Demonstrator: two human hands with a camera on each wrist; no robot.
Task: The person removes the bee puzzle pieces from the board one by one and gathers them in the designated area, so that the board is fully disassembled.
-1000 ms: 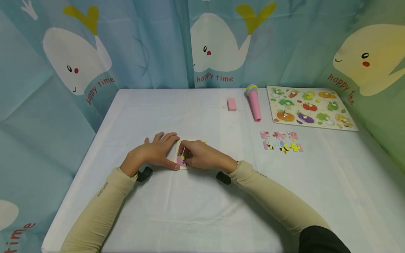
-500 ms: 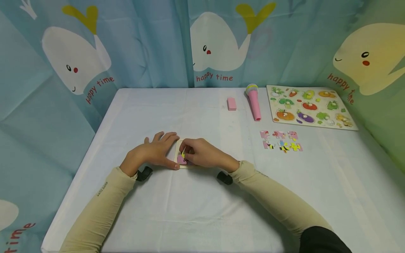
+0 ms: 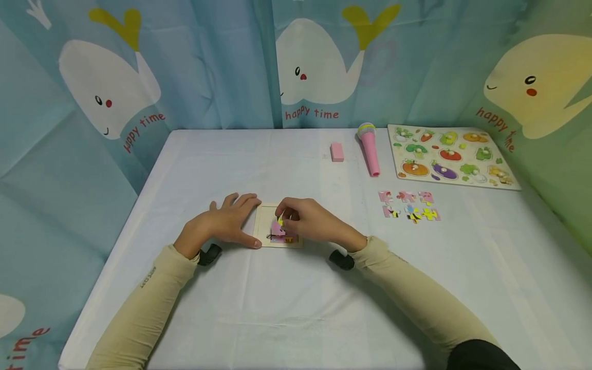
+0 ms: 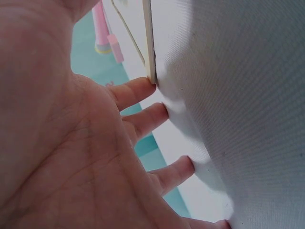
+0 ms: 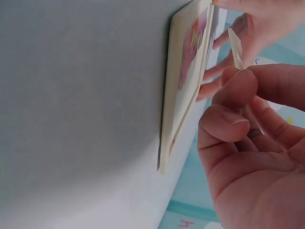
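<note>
A small wooden puzzle tray [image 3: 264, 216] lies flat on the table, with pink pieces fitted along its near side. My left hand [image 3: 228, 222] rests with fingers spread at the tray's left edge; the left wrist view shows the index fingertip [image 4: 147, 85] touching the tray's corner. Over the tray, my right hand [image 3: 307, 218] pinches a pink and yellow puzzle piece [image 3: 278, 227] between thumb and fingers. In the right wrist view that piece [image 5: 235, 47] is seen edge-on, held apart from the tray [image 5: 183, 109].
Several loose puzzle pieces [image 3: 409, 205] lie in two rows to the right. Farther back are a pink block [image 3: 337, 152], a pink toy microphone [image 3: 369, 151] and a vegetable puzzle board [image 3: 453, 179]. A whale-print curtain [image 3: 222, 67] hangs behind the white table [image 3: 208, 308].
My right hand has moved a little to the right with the puzzle piece, uncovering more of the tray and the pieces in it. The left hand has stayed in place.
</note>
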